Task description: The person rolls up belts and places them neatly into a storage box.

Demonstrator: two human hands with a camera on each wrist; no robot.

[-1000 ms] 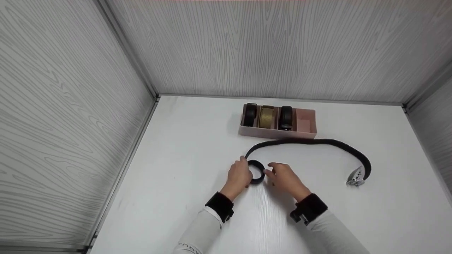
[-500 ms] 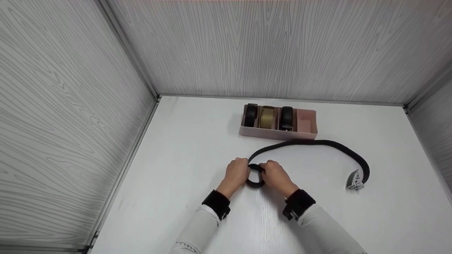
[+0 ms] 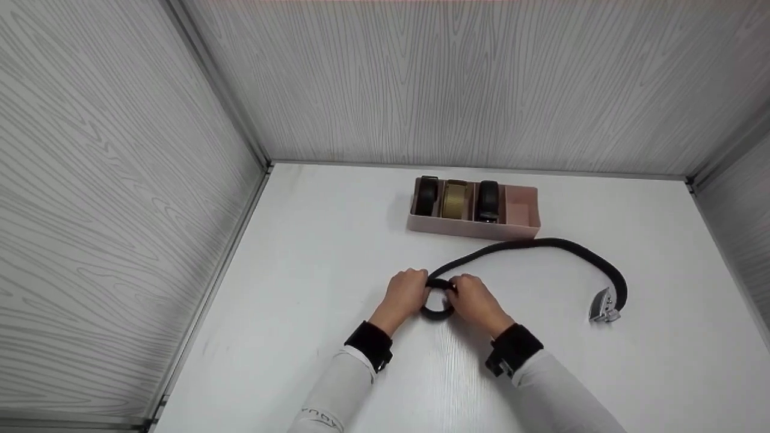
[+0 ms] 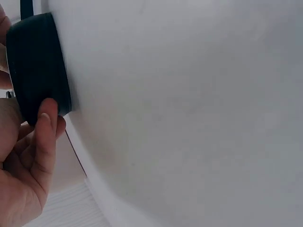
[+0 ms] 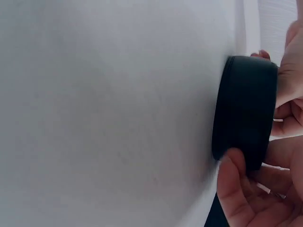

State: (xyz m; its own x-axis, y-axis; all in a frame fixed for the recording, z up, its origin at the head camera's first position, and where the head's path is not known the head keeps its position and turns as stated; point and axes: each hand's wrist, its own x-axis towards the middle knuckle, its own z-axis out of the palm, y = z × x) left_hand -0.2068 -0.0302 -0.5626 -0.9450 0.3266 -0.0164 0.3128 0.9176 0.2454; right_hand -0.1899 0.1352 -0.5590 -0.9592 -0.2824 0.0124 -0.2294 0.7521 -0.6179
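A black belt [image 3: 553, 243] lies on the white table, its near end wound into a round coil [image 4: 38, 66] standing on its edge. From the coil the strap arcs away to the right and ends in a silver buckle [image 3: 603, 305]. My left hand [image 3: 408, 294] grips the coil's left side, thumb pressed on the outer face in the left wrist view. On the right side, my right hand [image 3: 475, 300] pinches the coil, with some fingers reaching inside the ring. In the right wrist view a thumb [image 5: 232, 179] presses the band's lower edge.
Behind the strap stands a pink divided box [image 3: 469, 228]. It holds a rolled black belt [image 3: 427, 195], a rolled gold belt [image 3: 455, 200] and another black roll [image 3: 488, 199]; the rightmost compartment [image 3: 520, 213] shows its bare floor. Grey wood-grain panels [image 3: 451, 90] enclose the table.
My right hand has closed in from beside the coil and now holds it. The strap's left part has straightened somewhat, and the buckle end has shifted slightly left.
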